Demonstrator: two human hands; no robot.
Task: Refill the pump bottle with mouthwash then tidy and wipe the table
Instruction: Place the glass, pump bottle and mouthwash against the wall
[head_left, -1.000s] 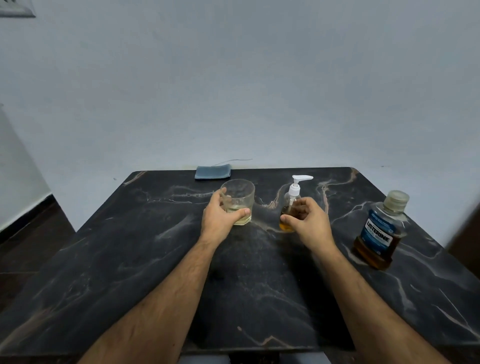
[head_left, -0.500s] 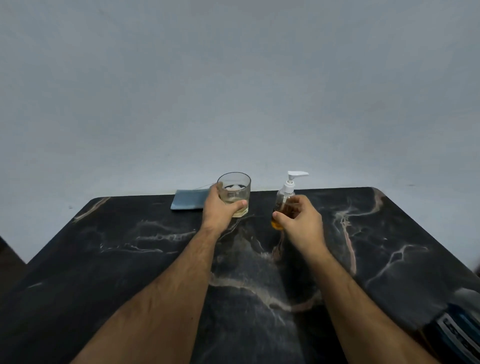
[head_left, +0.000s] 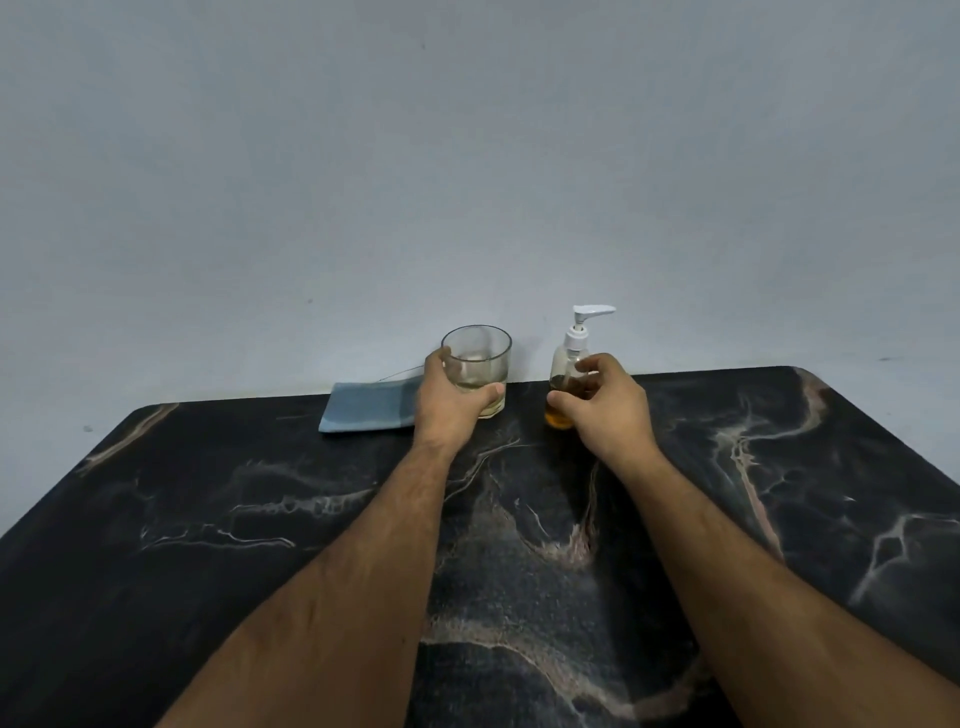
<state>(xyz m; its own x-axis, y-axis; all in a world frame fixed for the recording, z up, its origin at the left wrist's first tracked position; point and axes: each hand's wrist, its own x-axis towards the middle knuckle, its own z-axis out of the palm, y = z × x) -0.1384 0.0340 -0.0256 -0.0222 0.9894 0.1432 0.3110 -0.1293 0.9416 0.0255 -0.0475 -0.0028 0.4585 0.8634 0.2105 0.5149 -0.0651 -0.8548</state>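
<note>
Far centre of tabletop (head_left: 260, 519): pump bottle (head_left: 567, 382) upright, pinched low by right hand (head_left: 605, 408); left hand (head_left: 448, 402) wrapped round glass (head_left: 478, 364). Light, slick, likely plastic — best gripped mid-body, below pump.

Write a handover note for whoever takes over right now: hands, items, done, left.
Left hand grips the glass, a little pale liquid in its bottom.
Right hand holds the pump bottle, upright, pump on, amber liquid low in it.
Both sit near the table's far edge; the folded blue cloth lies left of the glass.
Mouthwash bottle is out of view.
Done: cannot tell whether the refill is done.
Left: tidy up, wipe the table with the cloth.
</note>
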